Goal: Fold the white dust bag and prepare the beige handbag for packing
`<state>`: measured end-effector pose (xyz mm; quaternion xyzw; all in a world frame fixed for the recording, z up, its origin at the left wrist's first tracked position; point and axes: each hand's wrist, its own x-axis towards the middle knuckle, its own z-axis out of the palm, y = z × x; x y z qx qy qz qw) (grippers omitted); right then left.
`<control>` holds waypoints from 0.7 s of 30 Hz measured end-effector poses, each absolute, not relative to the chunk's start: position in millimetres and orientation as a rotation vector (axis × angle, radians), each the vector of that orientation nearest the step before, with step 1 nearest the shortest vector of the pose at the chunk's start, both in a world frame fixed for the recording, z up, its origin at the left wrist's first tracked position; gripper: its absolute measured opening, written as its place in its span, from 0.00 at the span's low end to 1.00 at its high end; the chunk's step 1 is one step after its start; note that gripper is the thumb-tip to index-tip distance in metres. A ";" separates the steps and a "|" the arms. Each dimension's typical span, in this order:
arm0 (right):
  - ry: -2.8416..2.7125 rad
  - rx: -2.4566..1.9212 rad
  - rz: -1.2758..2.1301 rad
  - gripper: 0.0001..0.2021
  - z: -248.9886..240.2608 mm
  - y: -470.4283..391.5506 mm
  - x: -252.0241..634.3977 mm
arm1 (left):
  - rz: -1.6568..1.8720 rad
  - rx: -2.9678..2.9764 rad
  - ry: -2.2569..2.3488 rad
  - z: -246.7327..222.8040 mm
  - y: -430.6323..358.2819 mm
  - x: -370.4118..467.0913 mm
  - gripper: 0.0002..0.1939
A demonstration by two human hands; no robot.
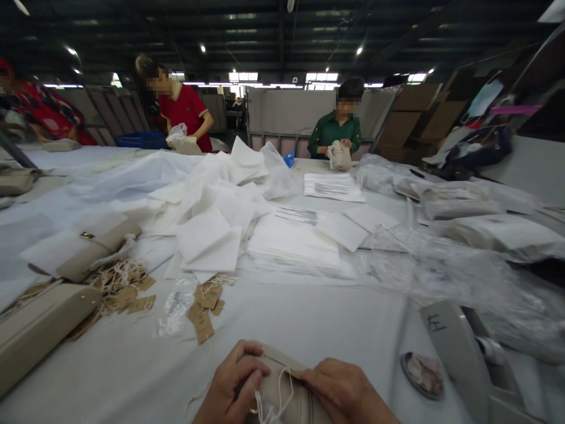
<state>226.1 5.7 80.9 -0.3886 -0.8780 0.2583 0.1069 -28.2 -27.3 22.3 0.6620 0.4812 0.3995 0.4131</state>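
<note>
- A beige bag (282,391) lies at the near edge of the white surface (309,318), partly cut off by the frame, so its long axis cannot be told.
- The left hand (232,386) grips its left end, fingers curled and pinching a white string (271,406).
- The right hand (346,391) presses its right side, fingers together.
- Brown tags (205,306) lie beyond, near stacked white pouches (295,247).
- A small dish (422,375) sits right; its contents are unclear.
</note>
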 end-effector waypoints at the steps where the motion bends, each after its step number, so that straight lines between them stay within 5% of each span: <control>1: -2.604 -1.140 0.764 0.16 81.1 7.9 223.1 | 1.010 1.673 1.206 22.4 -26.3 -27.9 0.16; 21: -2.362 -1.287 1.284 0.10 97.7 59.4 198.8 | 0.980 1.614 1.244 38.4 -10.3 -19.0 0.16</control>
